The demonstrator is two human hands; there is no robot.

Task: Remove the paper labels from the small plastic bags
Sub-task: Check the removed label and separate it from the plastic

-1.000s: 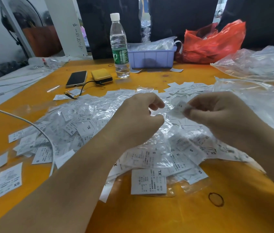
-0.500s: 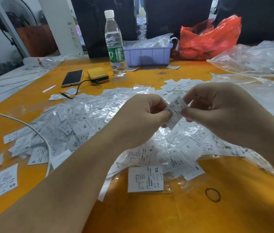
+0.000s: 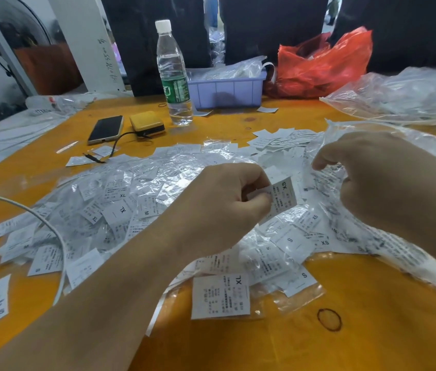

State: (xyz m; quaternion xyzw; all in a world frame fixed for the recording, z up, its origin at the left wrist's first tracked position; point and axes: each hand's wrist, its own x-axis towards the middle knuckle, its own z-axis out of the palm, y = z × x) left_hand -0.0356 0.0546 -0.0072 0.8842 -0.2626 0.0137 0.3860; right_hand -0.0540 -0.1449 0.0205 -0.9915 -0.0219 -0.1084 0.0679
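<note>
Left hand [image 3: 227, 207] pinches an XS paper label [image 3: 282, 199] between thumb and curled fingers, held just above the heap of small plastic bags [image 3: 142, 188] at centre of the counter [image 3: 345, 303]. Right hand [image 3: 388, 183], at 3 o'clock from the left, has fingers curled down around crinkled clear film; I judge it holds the emptied bag [image 3: 326, 180], though the grip is partly hidden.

Step in hand, as judged: label and bag are apart, so each goes to its own pile. Keep the pinch near the label's edge and lift clear before moving, or loose film will drag along.

Room: loose labels [image 3: 278, 139] lie at 12 o'clock beyond the heap. Bare counter at 6 o'clock, toward the near edge. Water bottle [image 3: 174, 76] and phone [image 3: 105, 129] at 11 o'clock stand well apart. A white cable [image 3: 48, 223] crosses the heap at 9 o'clock and could snag.
</note>
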